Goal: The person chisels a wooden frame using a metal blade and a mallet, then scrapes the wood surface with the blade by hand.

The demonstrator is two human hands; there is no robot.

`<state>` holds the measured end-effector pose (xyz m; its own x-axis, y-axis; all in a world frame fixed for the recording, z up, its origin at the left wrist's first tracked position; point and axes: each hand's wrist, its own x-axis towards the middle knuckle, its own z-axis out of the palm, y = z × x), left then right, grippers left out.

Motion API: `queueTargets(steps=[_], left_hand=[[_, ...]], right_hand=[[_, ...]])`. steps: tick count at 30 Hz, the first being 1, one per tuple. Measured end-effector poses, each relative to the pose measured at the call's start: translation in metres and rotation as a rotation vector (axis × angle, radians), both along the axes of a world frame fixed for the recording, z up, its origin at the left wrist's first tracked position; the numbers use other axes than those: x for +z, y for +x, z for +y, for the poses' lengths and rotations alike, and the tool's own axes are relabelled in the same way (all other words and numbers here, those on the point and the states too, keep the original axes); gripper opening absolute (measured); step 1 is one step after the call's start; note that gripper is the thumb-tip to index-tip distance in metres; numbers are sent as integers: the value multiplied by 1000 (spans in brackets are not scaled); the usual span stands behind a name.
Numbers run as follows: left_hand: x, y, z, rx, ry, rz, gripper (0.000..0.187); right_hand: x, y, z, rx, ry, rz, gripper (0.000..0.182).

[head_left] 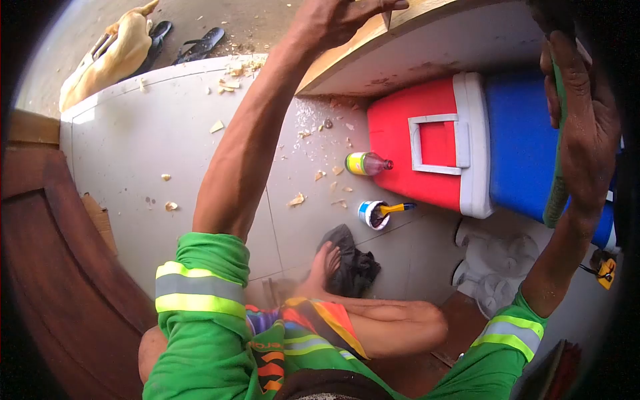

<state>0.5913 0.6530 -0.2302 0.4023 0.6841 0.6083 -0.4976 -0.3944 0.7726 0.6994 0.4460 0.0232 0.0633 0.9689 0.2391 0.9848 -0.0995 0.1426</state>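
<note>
Pale tiled floor (133, 140) strewn with wood chips (297, 199), seen from above. Red cooler (400, 143) with white lid on its side, taken as landmark; blue cooler (520, 140) lying directly against its lid side. Wooden board (427, 40) spanning above the red cooler, edge toward the upper left of it. Left hand (337, 19) raised to the board's near edge above and left of the red cooler, fingers curled over the wood, gripping it. Right hand (580, 127) up in front of the blue cooler, right of the red one, closed around a thin green strip (555, 193) that runs down along the palm; what the strip belongs to cannot be told. Plastic bottle (367, 163) with yellow label lying on the tiles just left of the red cooler. Small tin (373, 215) with a yellow-handled brush (395, 209) in it just below the cooler's lower left corner. Dark cloth (353, 263) farther below, a bare foot (325, 263) touching it. White moulded plastic piece (497, 267) below the cooler's lid. Sandals (200, 45) and a tan dog (110, 57) well off to the upper left. Green sleeves with reflective bands on both arms.
</note>
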Motion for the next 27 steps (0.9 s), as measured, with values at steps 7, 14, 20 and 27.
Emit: queueTargets(steps=[7, 14, 20, 27], left_hand=[[5, -2, -3, -30, -13, -1, 50], [-4, 6, -3, 12, 60, -101, 47], [1, 6, 0, 15, 149, 2, 44], [-2, 5, -2, -19, -15, 6, 53]], right_hand=[[1, 0, -2, -42, 3, -62, 36], [-19, -10, 11, 114, -15, -89, 42], [-37, -6, 24, 300, -33, -240, 42], [2, 5, 13, -102, -225, -335, 45]])
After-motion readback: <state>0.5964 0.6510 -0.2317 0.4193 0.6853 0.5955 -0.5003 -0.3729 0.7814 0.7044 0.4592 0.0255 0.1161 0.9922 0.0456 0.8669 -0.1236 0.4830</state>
